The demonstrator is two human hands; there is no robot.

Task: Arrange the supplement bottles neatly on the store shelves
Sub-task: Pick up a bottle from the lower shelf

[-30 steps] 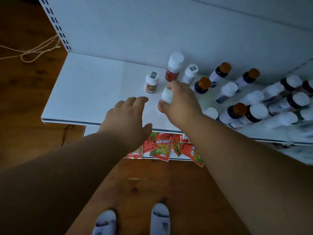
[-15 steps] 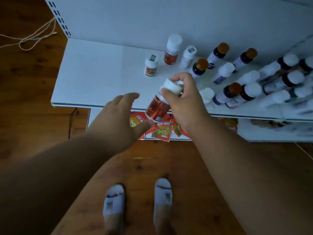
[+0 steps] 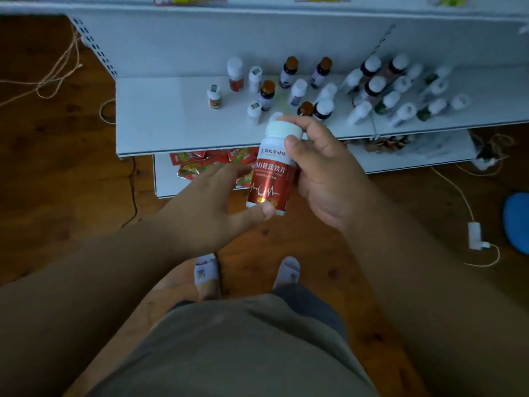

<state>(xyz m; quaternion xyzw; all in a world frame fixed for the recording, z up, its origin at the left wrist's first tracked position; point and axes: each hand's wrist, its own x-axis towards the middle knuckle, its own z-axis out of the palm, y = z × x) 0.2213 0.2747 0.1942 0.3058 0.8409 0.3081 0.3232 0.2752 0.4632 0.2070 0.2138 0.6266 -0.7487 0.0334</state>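
Right hand [image 3: 329, 179] grips red-labelled bottle [image 3: 270, 179] by its white cap and upper side, held off the shelf [image 3: 160, 121], above the wooden floor [image 3: 71, 173]. Left hand [image 3: 206, 207] open, thumb touching the bottle's base, fingers behind its label. Other bottles [image 3: 323, 90] stand scattered on the shelf beyond.

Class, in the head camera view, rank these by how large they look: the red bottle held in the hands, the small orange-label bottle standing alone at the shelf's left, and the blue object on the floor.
1. Red bottle, though it is nearest the camera.
2. Blue object, cut off by the frame edge, so unsure.
3. Small orange-label bottle.
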